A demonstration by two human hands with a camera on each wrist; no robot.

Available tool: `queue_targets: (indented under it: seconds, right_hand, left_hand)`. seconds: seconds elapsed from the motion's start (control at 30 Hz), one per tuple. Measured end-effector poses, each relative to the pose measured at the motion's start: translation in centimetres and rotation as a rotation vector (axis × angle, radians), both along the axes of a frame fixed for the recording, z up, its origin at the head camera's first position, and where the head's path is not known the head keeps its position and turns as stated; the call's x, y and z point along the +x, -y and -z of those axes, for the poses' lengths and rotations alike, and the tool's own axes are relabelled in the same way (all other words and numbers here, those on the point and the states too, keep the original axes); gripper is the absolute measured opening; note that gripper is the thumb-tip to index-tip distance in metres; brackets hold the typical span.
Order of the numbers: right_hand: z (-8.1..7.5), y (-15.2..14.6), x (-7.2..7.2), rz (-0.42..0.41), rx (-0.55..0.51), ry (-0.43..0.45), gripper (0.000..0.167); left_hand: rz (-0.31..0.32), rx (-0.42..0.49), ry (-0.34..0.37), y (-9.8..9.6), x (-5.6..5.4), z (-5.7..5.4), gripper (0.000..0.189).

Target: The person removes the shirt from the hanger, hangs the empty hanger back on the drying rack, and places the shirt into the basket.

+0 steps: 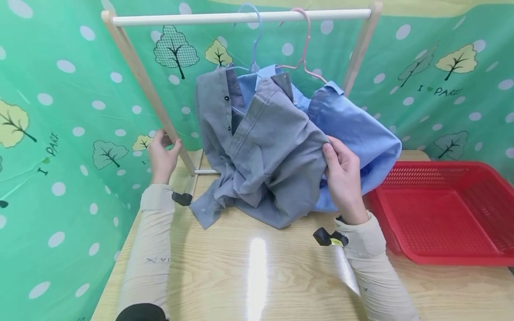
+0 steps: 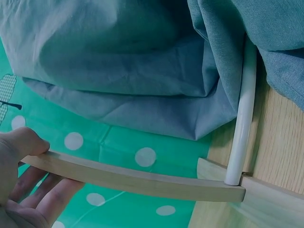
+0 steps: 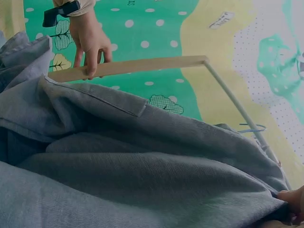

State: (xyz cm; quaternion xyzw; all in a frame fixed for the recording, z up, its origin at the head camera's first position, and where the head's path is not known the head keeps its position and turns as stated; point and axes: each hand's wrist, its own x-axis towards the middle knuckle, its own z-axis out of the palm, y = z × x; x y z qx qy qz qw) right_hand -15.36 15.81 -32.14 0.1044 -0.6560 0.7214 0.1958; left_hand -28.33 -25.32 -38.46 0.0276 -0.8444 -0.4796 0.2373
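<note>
A grey shirt (image 1: 281,147) hangs from a blue hanger (image 1: 257,42) on the white rod of a small clothes rack (image 1: 192,18). My right hand (image 1: 345,178) pinches the shirt's cloth at its right side, between thumb and fingers. Behind it, a light blue shirt (image 1: 357,129) hangs on a pink hanger (image 1: 308,38), partly covered. At the far left, my left hand (image 1: 162,156) holds the rack's wooden side post (image 2: 137,176), thumb on one side and fingers on the other in the left wrist view. In the right wrist view, only my right fingertips (image 3: 293,198) show beside the grey cloth.
A red plastic basket (image 1: 445,214) stands on the wooden table (image 1: 225,272) to the right of the rack. A green patterned cloth (image 1: 60,178) covers the back and left side. Low on the rack runs a white crossbar (image 2: 241,123).
</note>
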Motion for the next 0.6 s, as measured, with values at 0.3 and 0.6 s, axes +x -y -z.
queue_targets:
  seconds: [0.3,0.6]
  right_hand:
    - [-0.28,-0.27,0.58,0.043,-0.022,-0.069,0.029]
    - [-0.32,-0.44,0.23,0.042,-0.058,-0.109,0.029]
  left_hand:
    - [0.015,0.018,0.008,-0.03,-0.28,0.06,0.035]
    - [0.014,0.033,0.021,0.09,-0.09,0.06,0.035]
